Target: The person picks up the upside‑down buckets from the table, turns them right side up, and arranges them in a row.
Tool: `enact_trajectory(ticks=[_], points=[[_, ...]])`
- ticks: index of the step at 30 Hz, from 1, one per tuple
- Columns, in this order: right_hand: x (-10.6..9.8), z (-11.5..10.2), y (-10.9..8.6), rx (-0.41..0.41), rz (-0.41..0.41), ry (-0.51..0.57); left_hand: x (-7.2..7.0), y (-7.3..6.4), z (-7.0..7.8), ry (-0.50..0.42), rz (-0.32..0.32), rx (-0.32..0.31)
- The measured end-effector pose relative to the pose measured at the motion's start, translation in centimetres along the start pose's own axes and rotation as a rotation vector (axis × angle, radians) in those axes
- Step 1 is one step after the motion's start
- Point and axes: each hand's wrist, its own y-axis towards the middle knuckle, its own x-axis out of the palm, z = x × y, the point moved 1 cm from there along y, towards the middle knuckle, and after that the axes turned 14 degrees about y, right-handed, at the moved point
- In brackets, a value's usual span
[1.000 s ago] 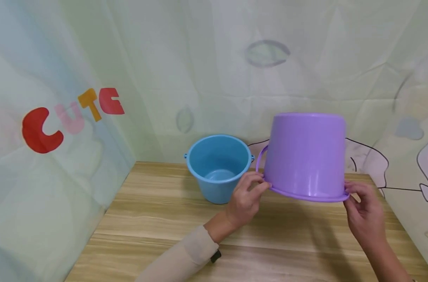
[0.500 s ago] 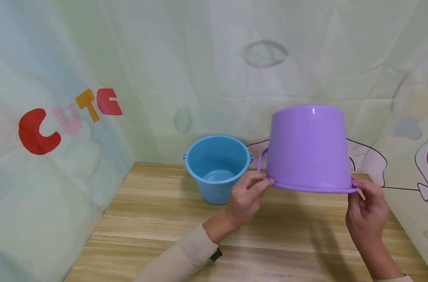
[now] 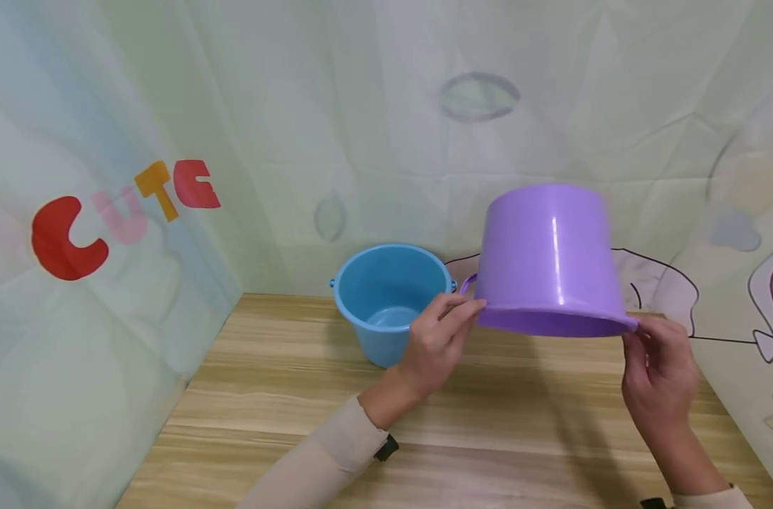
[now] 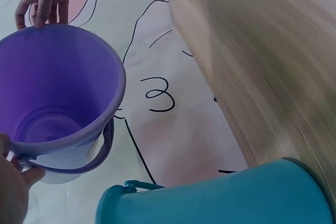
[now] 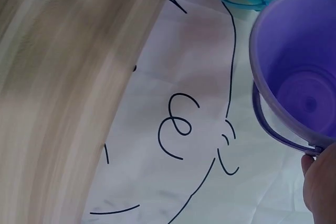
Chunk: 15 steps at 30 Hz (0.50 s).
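Observation:
A purple bucket (image 3: 545,247) is held upside down in the air above the right part of the table, its mouth tilted toward me. At its left rim my left hand (image 3: 434,346) pinches the edge between thumb and fingers. My right hand (image 3: 663,375) grips the opposite side of the rim. Both wrist views show the inside of the purple bucket (image 4: 58,72) with nothing in it, and its handle (image 5: 278,135) hanging along the far side. Left of it, a blue bucket (image 3: 386,346) stands upright on the table, partly covered by my left hand; the visible part of its inside is bare.
The wooden table (image 3: 246,424) has its back edge against a printed curtain (image 3: 361,141). On the left, the curtain carries colourful letters (image 3: 68,240). The blue bucket is close beside my left hand, near the back edge.
Between my hands the purple bucket has risen and tipped, so its bottom leans away and the mouth now shows. Both hands moved up slightly with it. The blue bucket stays put.

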Motion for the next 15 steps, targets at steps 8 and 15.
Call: enact_trajectory(ticks=[8,15], points=[[-0.50,0.35,0.27,0.074,-0.081,-0.094,-0.05,0.20,-0.23,0.010,-0.029,-0.010],[-0.84,0.28,0.53,0.064,-0.114,-0.123,-0.09,0.52,-0.19,-0.003,-0.063,-0.058]])
